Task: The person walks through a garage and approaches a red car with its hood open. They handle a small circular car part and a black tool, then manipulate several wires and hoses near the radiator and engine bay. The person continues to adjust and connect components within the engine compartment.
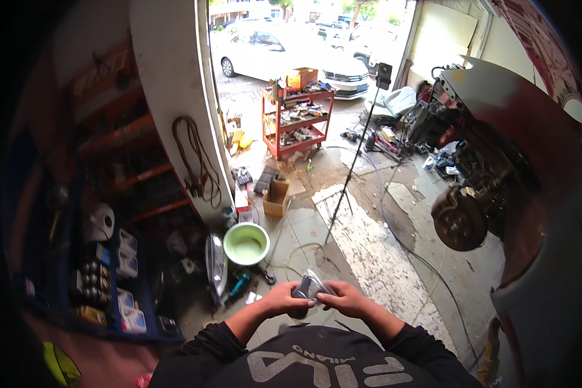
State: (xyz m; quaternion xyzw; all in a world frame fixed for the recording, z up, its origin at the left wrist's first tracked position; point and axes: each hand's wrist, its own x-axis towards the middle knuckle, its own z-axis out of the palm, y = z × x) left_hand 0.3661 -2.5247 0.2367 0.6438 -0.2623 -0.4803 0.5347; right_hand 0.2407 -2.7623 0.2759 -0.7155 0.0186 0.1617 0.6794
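My left hand and my right hand meet low in the middle, in front of my dark sweatshirt. Both are closed around a small silver-grey object, partly dark, with a shiny, pale upper part that may be plastic wrapping. The fingers hide much of it, and I cannot make out exactly what it is. Beyond my hands, a pale green basin stands on the floor, with a teal-and-black tool beside it.
A car body with an exposed brake disc stands at right. A tripod and hose are ahead. A red tool cart, cardboard box and white car are farther off. Shelving lines the left.
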